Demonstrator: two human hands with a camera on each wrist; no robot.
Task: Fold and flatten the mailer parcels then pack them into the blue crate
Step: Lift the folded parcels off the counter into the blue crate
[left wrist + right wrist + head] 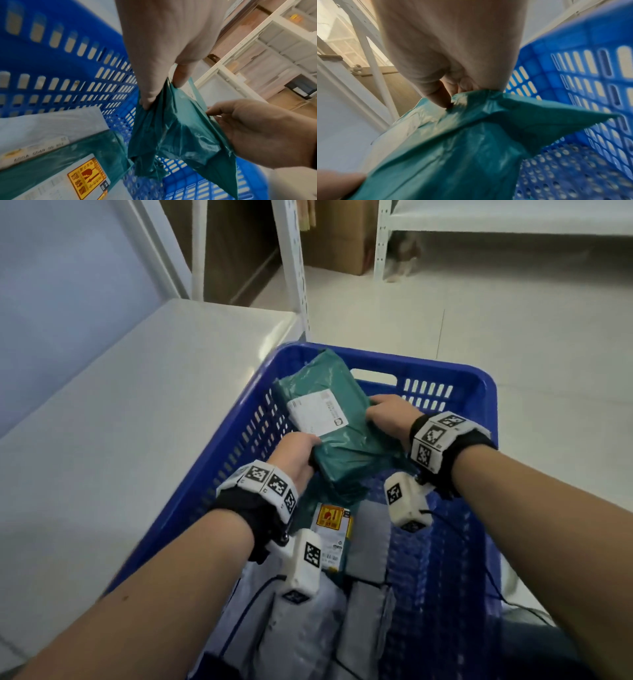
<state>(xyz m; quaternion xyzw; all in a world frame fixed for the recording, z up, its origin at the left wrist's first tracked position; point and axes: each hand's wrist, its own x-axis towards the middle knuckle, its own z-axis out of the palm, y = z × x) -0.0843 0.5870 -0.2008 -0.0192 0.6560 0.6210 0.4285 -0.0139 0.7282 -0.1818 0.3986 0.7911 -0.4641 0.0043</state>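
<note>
A green mailer parcel [337, 419] with a white label hangs over the far half of the blue crate [479, 392], held between both hands. My left hand [296, 451] grips its near left edge, thumb on top. My right hand [387, 416] grips its right edge. In the left wrist view the left hand [161, 86] pinches the crumpled green film [180, 132], and the right hand [257, 129] holds its other side. The right wrist view shows my right hand [453, 93] clamped on the green parcel [462, 148] above the crate's perforated floor [573, 169].
Inside the crate lie another green parcel with a yellow-orange sticker [330, 529], grey parcels [370, 542] and white-grey ones [301, 628] nearer me. A white table [120, 422] stands left of the crate. White shelving [294, 268] and a cardboard box [342, 237] stand beyond.
</note>
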